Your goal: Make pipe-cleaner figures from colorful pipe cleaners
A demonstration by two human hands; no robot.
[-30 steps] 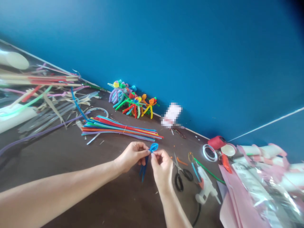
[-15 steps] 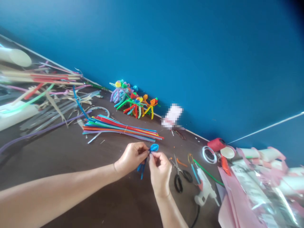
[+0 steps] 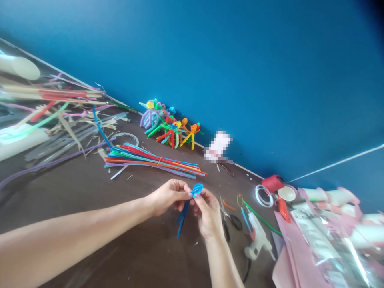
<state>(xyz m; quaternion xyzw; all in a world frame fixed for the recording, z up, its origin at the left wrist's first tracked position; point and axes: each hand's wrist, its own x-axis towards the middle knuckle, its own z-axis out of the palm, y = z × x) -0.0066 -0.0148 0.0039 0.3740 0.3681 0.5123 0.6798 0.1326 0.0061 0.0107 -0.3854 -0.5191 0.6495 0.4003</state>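
Observation:
Between my two hands is a blue pipe-cleaner figure (image 3: 197,189), a looped top above with darker blue strands dangling below. My left hand (image 3: 170,196) pinches it from the left, just under the loop. From the right, my right hand (image 3: 208,212) grips it at the same spot, thumb and fingers pressed together. Beyond my hands lies a bundle of colourful pipe cleaners (image 3: 156,161), bound near its middle. Finished-looking pipe-cleaner figures (image 3: 172,126) in many colours stand against the blue wall.
Scissors (image 3: 228,216) lie right of my right hand, beside a white glue gun (image 3: 258,238) with a cord. Rolls of tape (image 3: 264,195) and pink sheets (image 3: 289,248) are at the right. Sticks and strips (image 3: 60,96) clutter the left. A blurred-out white item (image 3: 218,146) rests by the wall.
Both hands have shifted slightly right with the blue figure. The right hand now covers part of the scissors. The dangling blue strands show more fully.

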